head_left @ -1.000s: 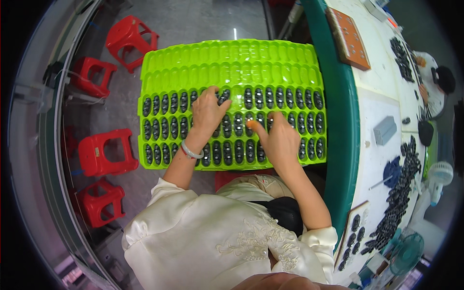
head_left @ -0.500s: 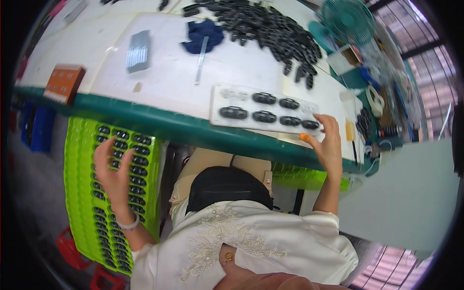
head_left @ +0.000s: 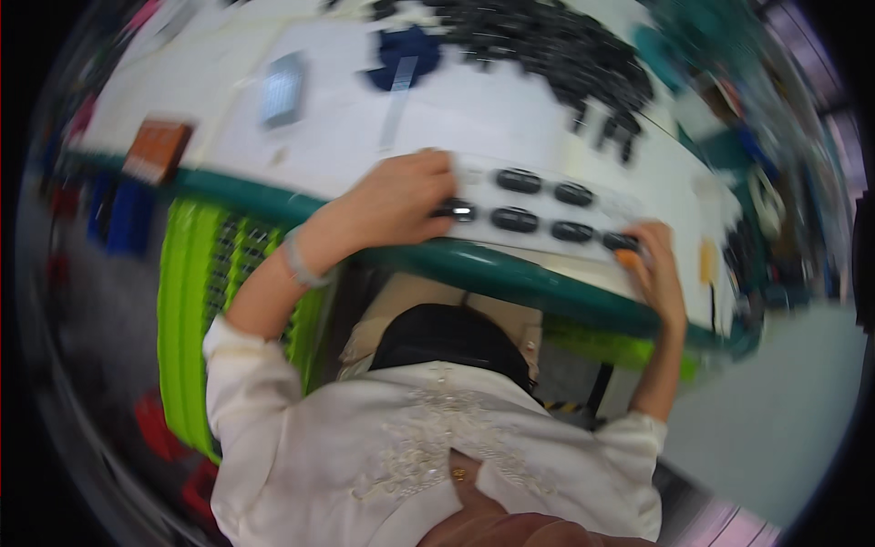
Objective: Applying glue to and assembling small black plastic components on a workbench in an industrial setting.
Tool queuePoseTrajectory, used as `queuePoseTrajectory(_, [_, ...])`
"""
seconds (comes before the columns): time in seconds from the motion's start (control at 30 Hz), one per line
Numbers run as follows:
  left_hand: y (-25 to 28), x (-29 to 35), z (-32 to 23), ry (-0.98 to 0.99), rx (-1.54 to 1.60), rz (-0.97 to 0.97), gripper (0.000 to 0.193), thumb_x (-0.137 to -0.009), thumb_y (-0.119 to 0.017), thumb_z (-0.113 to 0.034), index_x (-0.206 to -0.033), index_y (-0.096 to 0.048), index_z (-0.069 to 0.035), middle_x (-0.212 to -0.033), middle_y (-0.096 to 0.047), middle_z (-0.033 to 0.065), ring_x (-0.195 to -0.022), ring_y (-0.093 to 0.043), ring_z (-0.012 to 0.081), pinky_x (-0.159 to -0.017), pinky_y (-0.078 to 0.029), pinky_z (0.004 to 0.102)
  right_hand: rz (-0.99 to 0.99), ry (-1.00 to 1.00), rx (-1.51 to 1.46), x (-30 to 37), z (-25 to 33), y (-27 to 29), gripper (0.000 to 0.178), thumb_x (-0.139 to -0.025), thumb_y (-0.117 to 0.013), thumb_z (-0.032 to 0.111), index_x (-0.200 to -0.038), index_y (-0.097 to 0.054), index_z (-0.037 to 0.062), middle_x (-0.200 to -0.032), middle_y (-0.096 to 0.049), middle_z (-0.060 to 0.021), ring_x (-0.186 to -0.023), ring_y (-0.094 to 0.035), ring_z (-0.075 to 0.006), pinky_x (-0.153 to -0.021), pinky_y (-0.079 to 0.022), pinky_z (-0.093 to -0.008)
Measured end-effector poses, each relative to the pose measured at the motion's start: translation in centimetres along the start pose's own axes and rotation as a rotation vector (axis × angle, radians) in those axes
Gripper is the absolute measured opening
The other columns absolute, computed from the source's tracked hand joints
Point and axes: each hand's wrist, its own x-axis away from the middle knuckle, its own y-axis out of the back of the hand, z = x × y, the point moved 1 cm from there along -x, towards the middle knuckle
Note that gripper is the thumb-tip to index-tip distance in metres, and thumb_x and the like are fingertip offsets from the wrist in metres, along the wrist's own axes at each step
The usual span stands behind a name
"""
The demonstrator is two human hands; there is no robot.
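Observation:
A long white holder plate (head_left: 545, 211) lies along the table's front edge, with two rows of glossy black oval parts, such as this one (head_left: 519, 180). My left hand (head_left: 401, 196) covers the plate's left end. Its bent fingers and thumb close around the black oval part (head_left: 463, 211) at the front left corner, which is partly hidden. At the plate's right end, my right hand (head_left: 658, 269) pinches the last black oval part (head_left: 621, 242) between fingers and thumb. An orange cover (head_left: 629, 260) sits on that thumb. Motion blurs both hands somewhat.
A heap of black parts (head_left: 547, 55) spreads across the table's far side. Left of it lie a dark blue cloth (head_left: 406, 55), a metal strip (head_left: 398, 105), a grey block (head_left: 283, 88) and an orange-brown box (head_left: 158, 150). A green tray (head_left: 187, 301) of black parts stands below the left edge.
My left hand has swung from above the green tray up to the plate's left end and closed there. My right hand stays at the plate's right end. The view has shifted.

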Motion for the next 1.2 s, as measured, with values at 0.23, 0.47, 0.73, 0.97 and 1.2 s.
queuePoseTrajectory(0.23, [2.8,5.7,-1.8,0.119,0.152,-0.491,0.024,-0.07,-0.065,-0.022,-0.082,-0.054,-0.005,-0.078,-0.051,0.0073,-0.065,-0.055,0.0242,-0.055,-0.046,0.0324,-0.438,-0.151,-0.244,2.3,2.5,2.7,0.031,-0.083,-0.05,0.008,-0.111,-0.044,-0.0026,-0.105,-0.049,-0.0116,-0.09,-0.048,-0.0171,-0.075,-0.042,-0.0253])
queuePoseTrajectory(0.47, [-2.6,28.5,-5.2,1.192,0.584,-0.779,0.03,-0.074,-0.067,-0.015,-0.098,-0.058,0.002,-0.079,-0.061,0.0078,-0.067,-0.06,0.01,-0.055,-0.046,0.0211,0.279,0.274,-0.54,-7.8,27.2,-19.7,0.026,-0.069,-0.064,0.0,-0.094,-0.056,0.0004,-0.09,-0.053,-0.0091,-0.073,-0.053,-0.0156,-0.058,-0.044,-0.0246])
queuePoseTrajectory(0.73, [-4.4,44.6,-10.7,1.713,0.19,-1.264,0.039,-0.073,-0.065,-0.017,-0.1,-0.056,0.009,-0.072,-0.061,0.0122,-0.063,-0.058,0.0139,-0.059,-0.045,0.0259,0.417,0.744,-0.36,-6.5,44.0,-37.3,0.038,-0.068,-0.07,0.03,-0.079,-0.051,0.0002,-0.076,-0.054,-0.0166,-0.063,-0.057,-0.0341,-0.054,-0.046,-0.0397])
queuePoseTrajectory(0.97, [-0.9,53.8,-15.5,2.114,-0.481,-1.107,0.031,-0.069,-0.067,-0.022,-0.089,-0.062,0.002,-0.067,-0.061,0.0127,-0.063,-0.061,0.025,-0.061,-0.047,0.0324,0.473,0.805,-0.063,-5.0,47.4,-40.8,0.046,-0.069,-0.066,0.042,-0.079,-0.05,-0.0001,-0.076,-0.054,-0.0153,-0.061,-0.058,-0.0297,-0.049,-0.047,-0.0356])
queuePoseTrajectory(1.2, [-1.7,60.8,-14.5,2.298,-0.618,-1.001,0.028,-0.068,-0.064,-0.026,-0.08,-0.065,-0.002,-0.071,-0.062,0.0157,-0.07,-0.06,0.0325,-0.066,-0.046,0.0404,0.444,0.884,-0.158,-5.3,44.7,-36.1,0.044,-0.07,-0.066,0.041,-0.076,-0.051,0.0004,-0.072,-0.054,-0.0143,-0.057,-0.057,-0.0288,-0.049,-0.044,-0.0361])
